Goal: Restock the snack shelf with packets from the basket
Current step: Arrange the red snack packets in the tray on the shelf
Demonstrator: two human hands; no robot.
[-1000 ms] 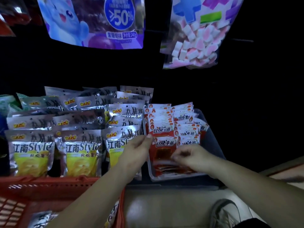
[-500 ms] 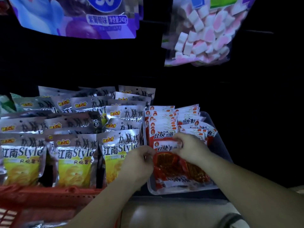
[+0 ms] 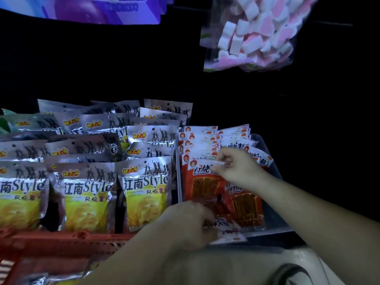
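At the top seal of the front red packet (image 3: 203, 188), the right hand (image 3: 236, 167) is pinching the edge between thumb and curled fingers. The left hand (image 3: 189, 225) is gripping the packet's bottom edge. The packet is standing at the front of the clear tray (image 3: 271, 231), just beside the silver chip packets (image 3: 146, 192). Probably it is being squared up, so both hands should be easing it upright, label forward, without creasing the seal or toppling the row behind.
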